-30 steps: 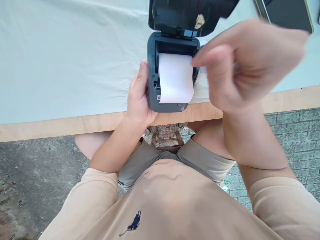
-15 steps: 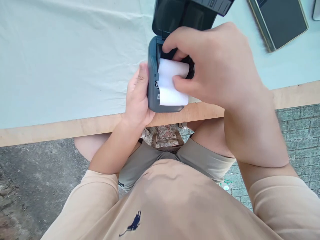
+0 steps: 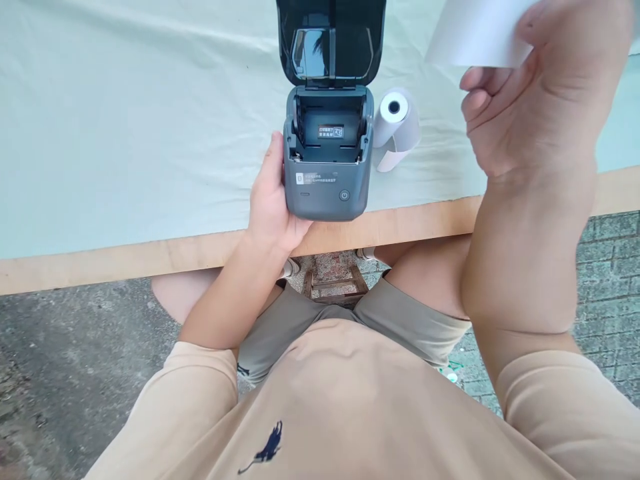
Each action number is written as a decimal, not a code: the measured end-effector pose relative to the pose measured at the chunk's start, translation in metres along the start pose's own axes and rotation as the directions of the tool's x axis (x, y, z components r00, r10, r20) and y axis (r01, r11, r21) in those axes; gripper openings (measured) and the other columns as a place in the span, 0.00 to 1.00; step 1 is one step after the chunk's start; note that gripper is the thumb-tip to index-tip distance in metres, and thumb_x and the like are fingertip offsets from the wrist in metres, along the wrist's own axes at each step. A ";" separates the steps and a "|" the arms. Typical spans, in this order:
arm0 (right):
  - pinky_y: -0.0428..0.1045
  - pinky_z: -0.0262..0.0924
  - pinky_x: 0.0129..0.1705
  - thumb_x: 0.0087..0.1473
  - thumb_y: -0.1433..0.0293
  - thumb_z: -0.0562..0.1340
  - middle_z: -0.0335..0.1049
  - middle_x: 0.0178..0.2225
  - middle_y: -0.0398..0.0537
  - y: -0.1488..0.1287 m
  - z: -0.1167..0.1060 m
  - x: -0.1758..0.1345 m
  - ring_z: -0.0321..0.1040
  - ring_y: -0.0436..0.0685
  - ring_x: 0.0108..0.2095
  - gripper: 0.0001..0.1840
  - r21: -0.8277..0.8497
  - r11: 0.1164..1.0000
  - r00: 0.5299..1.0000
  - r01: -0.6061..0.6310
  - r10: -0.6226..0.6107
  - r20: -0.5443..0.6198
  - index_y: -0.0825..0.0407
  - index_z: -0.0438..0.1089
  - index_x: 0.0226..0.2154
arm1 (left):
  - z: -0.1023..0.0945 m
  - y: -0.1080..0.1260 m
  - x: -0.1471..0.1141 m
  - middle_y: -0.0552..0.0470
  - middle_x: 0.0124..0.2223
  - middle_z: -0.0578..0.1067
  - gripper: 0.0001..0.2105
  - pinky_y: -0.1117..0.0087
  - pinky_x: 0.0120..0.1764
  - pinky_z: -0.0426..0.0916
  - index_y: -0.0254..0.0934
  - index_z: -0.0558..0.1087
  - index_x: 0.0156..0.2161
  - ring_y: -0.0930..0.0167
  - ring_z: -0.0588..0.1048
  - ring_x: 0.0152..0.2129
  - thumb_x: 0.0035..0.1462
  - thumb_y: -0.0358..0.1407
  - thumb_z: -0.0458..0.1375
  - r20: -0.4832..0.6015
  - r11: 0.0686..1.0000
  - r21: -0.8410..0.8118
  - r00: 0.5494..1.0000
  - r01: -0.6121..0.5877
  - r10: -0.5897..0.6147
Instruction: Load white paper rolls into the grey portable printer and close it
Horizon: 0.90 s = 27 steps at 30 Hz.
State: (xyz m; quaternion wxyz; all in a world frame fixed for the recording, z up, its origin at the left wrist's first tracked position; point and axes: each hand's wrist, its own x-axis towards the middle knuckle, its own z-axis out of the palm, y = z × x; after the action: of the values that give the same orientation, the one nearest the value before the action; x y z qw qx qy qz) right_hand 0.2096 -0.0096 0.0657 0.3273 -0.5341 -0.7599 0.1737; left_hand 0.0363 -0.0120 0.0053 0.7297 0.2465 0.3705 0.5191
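Observation:
A dark grey label printer [image 3: 327, 190] is held near the table's front edge, its black lid [image 3: 331, 47] raised and its paper bay bare inside. My left hand [image 3: 275, 200] wraps round its left side and underside; some of the fingers are hidden beneath it. At the upper right, my right hand [image 3: 540, 100] pinches a white paper roll [image 3: 480, 33] with its loose end hanging out flat. Beside the printer's right side stands another white paper roll [image 3: 393, 120] with a dark core hole, its tail partly unwound.
A pale cloth [image 3: 125, 133] covers the table, wrinkled near the printer. The table's wooden edge [image 3: 115, 257] runs across in front of my lap. Below it are a wooden stool frame [image 3: 335, 287] and paved ground [image 3: 610, 280].
My right hand has lifted the paper roll out of the printer and moved up and right. The printer now faces me more squarely, and the second roll has come into view.

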 end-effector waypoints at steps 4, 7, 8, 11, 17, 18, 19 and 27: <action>0.51 0.56 0.36 0.48 0.64 0.61 0.71 0.31 0.43 0.048 -0.002 0.012 0.62 0.58 0.42 0.09 -0.034 0.997 0.990 -0.069 0.064 -0.126 0.44 0.69 0.36 | -0.001 -0.001 0.001 0.51 0.48 0.79 0.17 0.59 0.54 0.72 0.44 0.75 0.42 0.62 0.75 0.51 0.64 0.49 0.48 0.007 1.000 0.014 1.000 -0.018 0.018; 0.49 0.49 0.30 0.39 0.72 0.63 0.69 0.31 0.42 0.085 -0.007 0.020 0.58 0.53 0.33 0.12 -0.068 0.972 0.942 -0.226 0.200 -0.269 0.45 0.66 0.30 | -0.002 -0.002 0.001 0.52 0.48 0.79 0.16 0.60 0.54 0.72 0.44 0.75 0.41 0.63 0.76 0.51 0.64 0.49 0.49 0.023 1.000 -0.008 1.000 -0.011 0.011; 0.49 0.47 0.30 0.36 0.74 0.62 0.68 0.30 0.42 0.093 -0.009 0.020 0.56 0.52 0.31 0.13 -0.090 0.963 0.934 -0.254 0.220 -0.282 0.46 0.64 0.29 | -0.003 -0.002 0.001 0.52 0.48 0.79 0.16 0.61 0.54 0.72 0.44 0.76 0.41 0.63 0.76 0.51 0.64 0.48 0.49 0.029 1.000 -0.021 1.000 -0.008 0.009; 0.49 0.51 0.35 0.34 0.77 0.61 0.66 0.30 0.42 0.100 -0.014 0.017 0.56 0.51 0.31 0.14 -0.134 0.959 0.955 -0.248 0.220 -0.197 0.49 0.64 0.29 | -0.002 -0.001 -0.001 0.54 0.48 0.79 0.16 0.61 0.55 0.72 0.43 0.76 0.41 0.63 0.76 0.50 0.65 0.47 0.48 0.046 0.998 -0.060 0.999 -0.004 0.006; 0.52 0.59 0.45 0.38 0.78 0.53 0.68 0.39 0.50 0.067 -0.019 0.010 0.66 0.56 0.40 0.21 -0.115 0.993 0.924 0.029 -0.071 -0.376 0.50 0.67 0.38 | -0.002 0.000 0.000 0.53 0.50 0.78 0.17 0.58 0.55 0.71 0.41 0.75 0.40 0.62 0.75 0.50 0.66 0.44 0.46 0.064 0.995 -0.101 0.998 0.016 -0.009; 0.53 0.59 0.43 0.42 0.76 0.54 0.68 0.35 0.50 0.058 -0.017 0.010 0.65 0.57 0.37 0.15 -0.185 0.980 0.904 0.069 -0.140 -0.404 0.49 0.67 0.35 | -0.002 0.000 0.001 0.53 0.50 0.78 0.17 0.58 0.55 0.71 0.41 0.75 0.40 0.62 0.75 0.50 0.66 0.44 0.46 0.063 0.995 -0.101 0.998 0.019 -0.012; 0.54 0.59 0.39 0.45 0.72 0.56 0.68 0.32 0.49 0.049 -0.015 0.009 0.65 0.57 0.35 0.08 -0.267 0.960 0.897 0.085 -0.190 -0.398 0.49 0.66 0.32 | -0.002 -0.001 0.001 0.53 0.50 0.78 0.16 0.58 0.55 0.71 0.41 0.75 0.40 0.62 0.75 0.50 0.66 0.45 0.46 0.060 0.995 -0.098 0.998 0.016 -0.010; 0.57 0.57 0.41 0.48 0.71 0.62 0.70 0.38 0.50 0.017 0.010 0.006 0.64 0.63 0.39 0.06 -0.451 0.891 0.996 -0.063 0.025 -0.091 0.47 0.65 0.32 | -0.003 -0.003 0.001 0.50 0.49 0.78 0.17 0.57 0.57 0.70 0.41 0.75 0.42 0.62 0.73 0.53 0.64 0.48 0.48 0.055 1.000 -0.026 0.998 -0.010 0.012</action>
State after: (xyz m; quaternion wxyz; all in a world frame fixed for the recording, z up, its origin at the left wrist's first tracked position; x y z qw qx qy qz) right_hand 0.2133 0.0034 0.0500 0.2213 -0.6195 -0.7528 -0.0230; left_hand 0.0361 -0.0119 0.0008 0.7399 0.2531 0.3422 0.5209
